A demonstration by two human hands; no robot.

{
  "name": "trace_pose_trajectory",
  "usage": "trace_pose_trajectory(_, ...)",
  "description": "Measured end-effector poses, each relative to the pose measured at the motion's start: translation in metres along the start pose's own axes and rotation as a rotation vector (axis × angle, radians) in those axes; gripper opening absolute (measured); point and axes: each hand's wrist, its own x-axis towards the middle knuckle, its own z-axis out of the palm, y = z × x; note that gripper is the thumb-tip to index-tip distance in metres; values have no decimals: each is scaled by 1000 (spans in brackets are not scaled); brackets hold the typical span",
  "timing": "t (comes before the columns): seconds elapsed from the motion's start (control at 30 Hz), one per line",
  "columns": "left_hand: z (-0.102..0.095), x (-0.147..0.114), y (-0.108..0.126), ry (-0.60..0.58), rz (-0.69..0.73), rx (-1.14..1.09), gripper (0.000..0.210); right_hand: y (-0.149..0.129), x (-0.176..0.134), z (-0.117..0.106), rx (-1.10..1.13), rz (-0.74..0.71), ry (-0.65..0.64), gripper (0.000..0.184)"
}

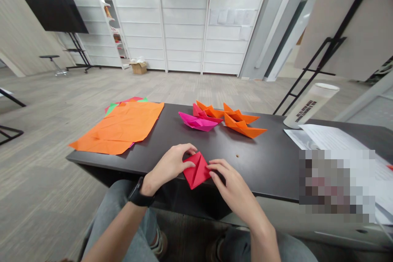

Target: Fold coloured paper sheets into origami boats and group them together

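A red sheet of paper [198, 173], folded into a small diamond with a crease down its middle, lies at the table's front edge. My left hand [175, 161] grips its left side, thumb on top and fingers curled behind. At the right corner, my right hand [225, 178] pinches the paper between thumb and fingers. Beyond my hands stand several folded paper boats: a magenta one [201, 123] at the front left and an orange one [244, 127] at the front right, with more orange and pink ones behind.
Orange paper sheets [123, 125] lie stacked on the left of the dark table [172, 141], over green and red ones. On the right are printed papers [331, 139] and a white cylindrical container [311, 104]. A blurred patch hides part of the right side.
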Motion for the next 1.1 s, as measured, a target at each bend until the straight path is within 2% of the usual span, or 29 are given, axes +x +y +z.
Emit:
trace_pose_trajectory(0.1, 1, 13, 1, -21, -62, -270, 35, 5, 25, -5, 77, 114, 86, 28)
trace_pose_trajectory(0.13, 2, 16, 0, -25, -72, -345, 36, 8, 35, -7, 109, 135, 62, 28)
trace_pose_trajectory(0.17, 2, 18, -1, -17, -81, -409, 37, 10, 45, -10, 158, 131, -15, 27)
trace_pose_trajectory(0.23, 4, 20, -3, 43, -101, -500, 37, 13, 61, -13, 262, 75, -160, 26)
trace_pose_trajectory(0.3, 6, 21, -7, 121, -130, -558, 37, 15, 71, -16, 364, 63, -214, 30)
trace_pose_trajectory(0.5, 7, 16, -16, 239, -140, -666, 35, 13, 69, -16, 589, 126, -204, 36)
trace_pose_trajectory(0.7, 10, 11, -18, 250, -101, -744, 34, 14, 64, -13, 661, 170, -220, 32)
trace_pose_trajectory(0.8, 11, 11, -14, 256, -97, -752, 33, 15, 64, -10, 622, 166, -179, 27)
trace_pose_trajectory(0.9, 8, 12, -9, 283, -138, -773, 23, 14, 64, -7, 566, 174, -71, 22)
trace_pose_trajectory(1.0, 5, 13, -8, 288, -193, -813, 23, 13, 65, -7, 530, 175, 25, 20)
trace_pose_trajectory(1.1, 5, 13, -13, 274, -215, -877, 26, 14, 65, -7, 532, 159, 53, 19)
